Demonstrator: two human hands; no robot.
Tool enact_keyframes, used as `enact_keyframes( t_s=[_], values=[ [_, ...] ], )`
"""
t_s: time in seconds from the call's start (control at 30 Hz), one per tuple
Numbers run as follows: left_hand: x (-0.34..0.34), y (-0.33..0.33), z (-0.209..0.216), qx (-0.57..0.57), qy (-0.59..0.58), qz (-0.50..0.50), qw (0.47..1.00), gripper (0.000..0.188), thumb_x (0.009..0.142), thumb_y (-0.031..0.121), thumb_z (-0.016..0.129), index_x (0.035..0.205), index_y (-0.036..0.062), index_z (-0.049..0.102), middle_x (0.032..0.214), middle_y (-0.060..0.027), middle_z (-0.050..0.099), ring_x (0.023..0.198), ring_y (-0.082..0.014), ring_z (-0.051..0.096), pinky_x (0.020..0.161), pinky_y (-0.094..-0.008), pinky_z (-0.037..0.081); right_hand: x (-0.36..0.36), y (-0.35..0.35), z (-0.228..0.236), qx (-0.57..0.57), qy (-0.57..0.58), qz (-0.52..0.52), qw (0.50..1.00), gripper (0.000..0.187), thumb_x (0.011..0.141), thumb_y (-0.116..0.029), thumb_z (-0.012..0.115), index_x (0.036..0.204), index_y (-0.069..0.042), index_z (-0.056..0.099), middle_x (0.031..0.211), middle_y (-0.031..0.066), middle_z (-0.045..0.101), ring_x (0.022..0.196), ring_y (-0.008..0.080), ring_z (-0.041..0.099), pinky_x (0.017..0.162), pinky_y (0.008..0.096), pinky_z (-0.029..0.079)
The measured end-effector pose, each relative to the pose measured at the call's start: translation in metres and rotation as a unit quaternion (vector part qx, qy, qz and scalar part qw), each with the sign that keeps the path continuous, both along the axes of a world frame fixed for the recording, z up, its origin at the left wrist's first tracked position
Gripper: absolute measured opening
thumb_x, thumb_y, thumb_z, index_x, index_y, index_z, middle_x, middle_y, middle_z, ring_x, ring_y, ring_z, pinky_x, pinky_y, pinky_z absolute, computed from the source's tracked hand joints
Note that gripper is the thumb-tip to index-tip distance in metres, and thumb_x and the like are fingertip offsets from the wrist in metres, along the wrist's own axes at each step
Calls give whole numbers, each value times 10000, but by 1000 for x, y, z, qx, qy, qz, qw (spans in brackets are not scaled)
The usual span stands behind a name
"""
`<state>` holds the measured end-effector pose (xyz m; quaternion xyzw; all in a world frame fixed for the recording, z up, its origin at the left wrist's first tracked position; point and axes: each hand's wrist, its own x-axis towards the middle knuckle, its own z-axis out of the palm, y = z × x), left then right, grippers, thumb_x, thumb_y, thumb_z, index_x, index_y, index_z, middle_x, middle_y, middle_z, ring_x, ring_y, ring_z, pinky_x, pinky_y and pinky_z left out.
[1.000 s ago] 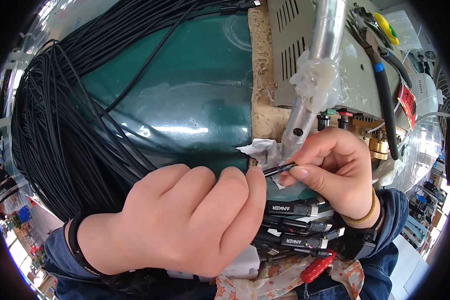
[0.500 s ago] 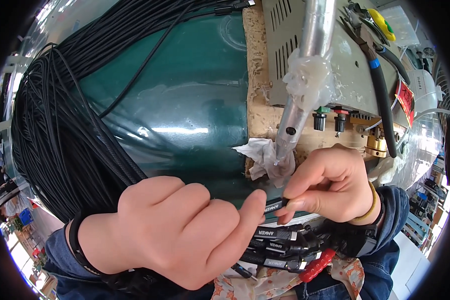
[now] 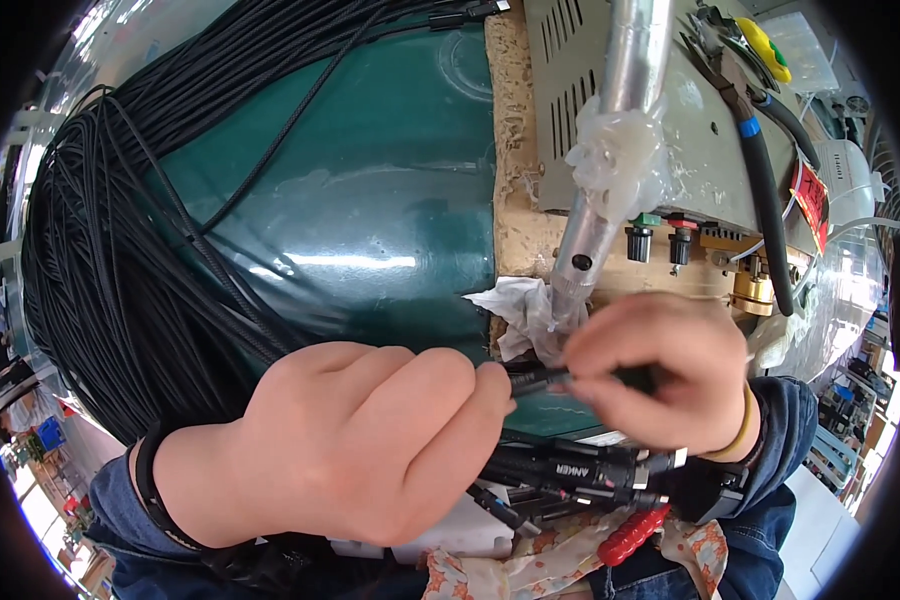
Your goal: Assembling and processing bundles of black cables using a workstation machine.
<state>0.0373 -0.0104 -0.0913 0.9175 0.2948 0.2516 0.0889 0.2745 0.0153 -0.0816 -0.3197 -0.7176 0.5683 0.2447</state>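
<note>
Above the near edge of the glossy green counter [image 3: 370, 190], the left hand [image 3: 365, 440] pinches a slim black plastic-looking cable connector [image 3: 537, 381], probably light, stiff, slick, best held by its sides; blurred right hand's [image 3: 660, 375] grip: cannot tell.

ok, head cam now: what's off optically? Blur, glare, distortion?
Head view: right fingers smeared, probably motion blur; left fingers crisper.
Head view: white glare streaks across the glossy green tabletop, bright highlights on the metal tube.
Head view: fisheye bending toward the rim, black corners.
</note>
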Motion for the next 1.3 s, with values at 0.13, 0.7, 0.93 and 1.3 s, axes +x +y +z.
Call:
enact_keyframes(
  t_s=[0.13,0.7,0.93,1.3],
  values=[
    [-1,0,-3,73,29,33,996,277,590,55,611,844,-51,644,707,-23,455,503,-86,457,414,-195,373,-11,-5,-7,-260,63,-120,956,99,832,68,614,918,23,594,829,104,652,759,162,660,675,265,553],
    [-1,1,14,10,78,46,996,243,707,50,736,882,-87,639,681,-60,542,500,-136,536,418,-238,434,-17,-4,2,-324,85,-183,924,122,846,78,583,944,19,539,802,144,658,737,214,683,689,313,574],
    [-1,5,10,43,33,37,998,256,679,56,739,871,-85,645,655,-55,531,476,-145,513,402,-243,409,-14,-6,-2,-274,112,-177,939,136,826,106,594,931,42,536,821,153,643,794,237,687,714,324,574],
    [-4,0,21,16,24,-3,1000,320,639,133,762,898,-33,672,580,13,400,444,-114,396,393,-256,281,-2,-6,-1,-304,137,-47,942,105,845,96,583,939,52,574,839,108,651,792,167,661,690,271,550]
  ],
)
